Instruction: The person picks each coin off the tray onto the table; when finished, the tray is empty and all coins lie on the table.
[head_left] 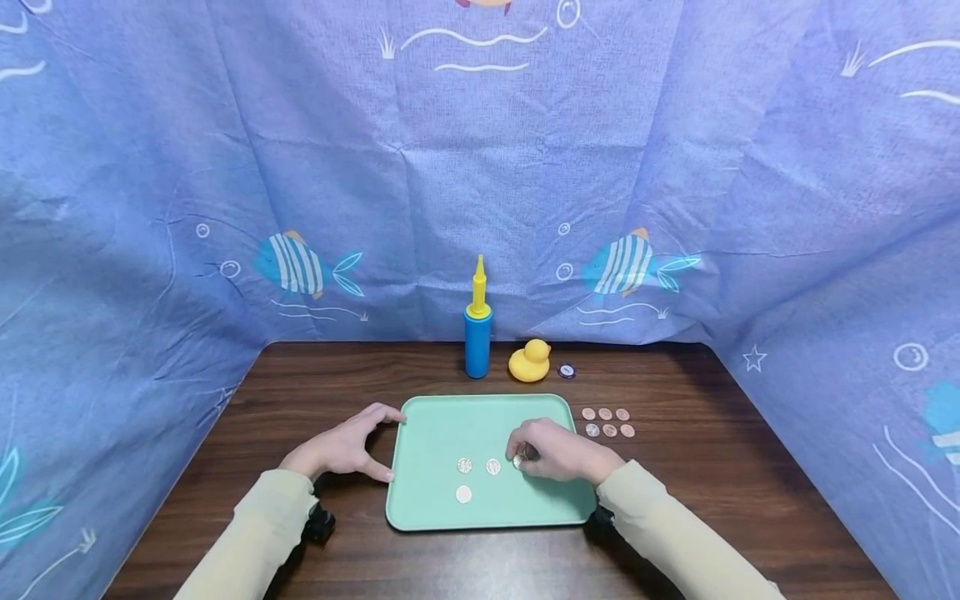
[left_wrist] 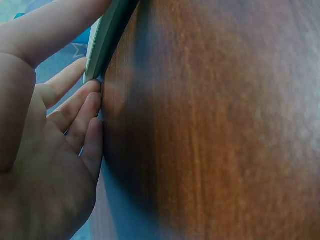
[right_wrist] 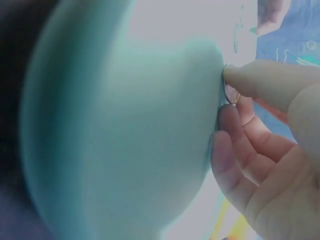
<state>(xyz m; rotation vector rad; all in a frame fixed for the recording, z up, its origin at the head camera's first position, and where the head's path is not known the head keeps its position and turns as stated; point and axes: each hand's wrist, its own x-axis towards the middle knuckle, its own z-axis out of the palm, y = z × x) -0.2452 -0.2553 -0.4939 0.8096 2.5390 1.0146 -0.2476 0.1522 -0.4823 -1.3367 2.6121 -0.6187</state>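
A mint-green tray [head_left: 435, 425] lies on the wooden table. My left hand [head_left: 345, 443] is at its left edge, thumb and fingers spread and fairly straight; in the left wrist view the fingertips [left_wrist: 92, 86] meet the tray's side. Over the tray's right half, my right hand [head_left: 558, 452] pinches a silvery coin [right_wrist: 231, 93] between thumb and fingers, the coin tilted up with its lower edge at the tray surface. Left of that hand on the tray lie three silvery coins: one coin [head_left: 492, 467] nearest it, another coin [head_left: 465, 466], and a paler coin [head_left: 463, 494] below.
Right of the tray, several coins [head_left: 605, 414], mostly copper-coloured, lie in two rows on the table [head_left: 720, 483]. Behind the tray stand a blue and yellow hand pump [head_left: 477, 342], a yellow rubber duck [head_left: 529, 362] and a dark round chip [head_left: 567, 370]. A blue fish-print curtain [head_left: 480, 183] surrounds the table.
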